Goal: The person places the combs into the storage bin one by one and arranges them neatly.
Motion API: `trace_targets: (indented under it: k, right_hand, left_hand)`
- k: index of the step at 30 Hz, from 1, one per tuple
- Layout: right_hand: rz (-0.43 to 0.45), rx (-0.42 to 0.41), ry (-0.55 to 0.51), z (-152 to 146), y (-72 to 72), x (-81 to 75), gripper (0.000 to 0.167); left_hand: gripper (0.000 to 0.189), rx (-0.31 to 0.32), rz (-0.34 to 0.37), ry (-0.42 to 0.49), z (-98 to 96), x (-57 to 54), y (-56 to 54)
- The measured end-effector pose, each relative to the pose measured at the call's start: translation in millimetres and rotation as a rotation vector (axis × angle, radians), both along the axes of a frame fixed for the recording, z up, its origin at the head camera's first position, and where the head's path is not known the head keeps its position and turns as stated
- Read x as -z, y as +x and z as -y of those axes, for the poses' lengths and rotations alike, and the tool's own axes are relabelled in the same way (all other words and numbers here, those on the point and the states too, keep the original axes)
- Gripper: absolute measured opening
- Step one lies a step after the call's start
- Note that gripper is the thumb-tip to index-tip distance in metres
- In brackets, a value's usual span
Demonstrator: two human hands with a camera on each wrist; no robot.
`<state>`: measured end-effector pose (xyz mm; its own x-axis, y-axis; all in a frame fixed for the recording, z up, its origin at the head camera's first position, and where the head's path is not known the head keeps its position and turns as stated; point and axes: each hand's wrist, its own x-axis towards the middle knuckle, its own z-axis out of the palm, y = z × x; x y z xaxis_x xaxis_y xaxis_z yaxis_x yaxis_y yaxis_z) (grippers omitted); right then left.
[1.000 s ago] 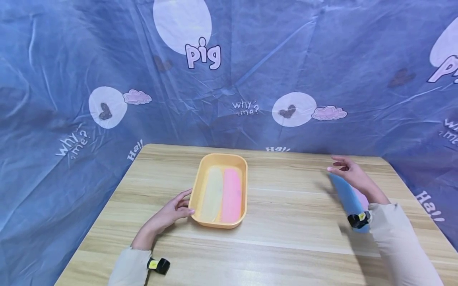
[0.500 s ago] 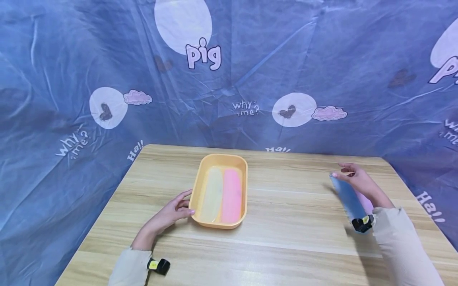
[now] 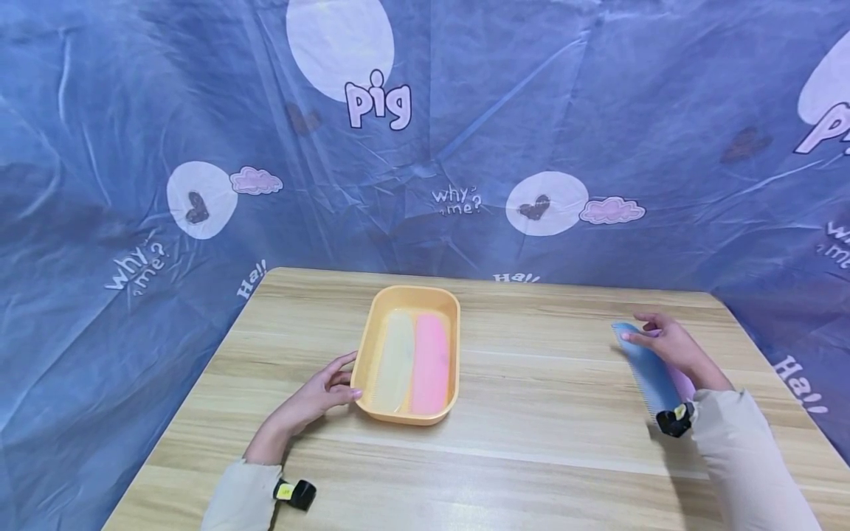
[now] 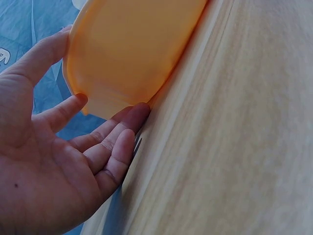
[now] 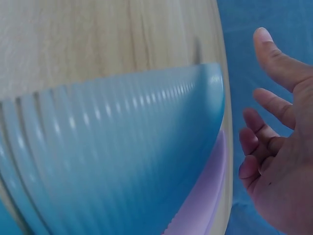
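A yellow-orange tray stands left of the table's middle with a pale yellow comb and a pink comb lying side by side in it. At its near left corner my left hand holds the tray, thumb and forefinger at the rim, the other fingers low by the table in the left wrist view. On the right, my right hand hovers by a blue comb, whose teeth face left. Its fingers are loosely bent, with nothing between them in the right wrist view. A purple comb lies beside the blue one, partly hidden.
A wood-grain table carries everything. Behind and at both sides hangs a blue printed cloth, close to the table's far edge. The tray's wall rises beside the left fingers.
My right hand has moved a little toward me and to the right, and lower over the blue comb. The left hand and the tray have stayed where they were.
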<state>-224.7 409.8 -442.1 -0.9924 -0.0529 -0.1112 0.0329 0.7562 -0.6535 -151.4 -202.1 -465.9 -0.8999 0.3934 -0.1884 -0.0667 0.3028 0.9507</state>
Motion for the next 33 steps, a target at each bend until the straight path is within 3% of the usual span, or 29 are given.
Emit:
trace_targets:
  k: [12, 33]
  right_hand:
    - [-0.035, -0.004, 0.12, -5.7, -0.8, 6.4, 0.072]
    - [-0.059, -0.012, 0.236, -8.2, -1.5, 12.7, 0.074]
  left_hand:
    - [0.081, 0.005, -0.009, 0.004, 1.0, 0.6, -2.1]
    - [0.082, 0.018, -0.006, 0.025, 2.0, 2.5, -1.2]
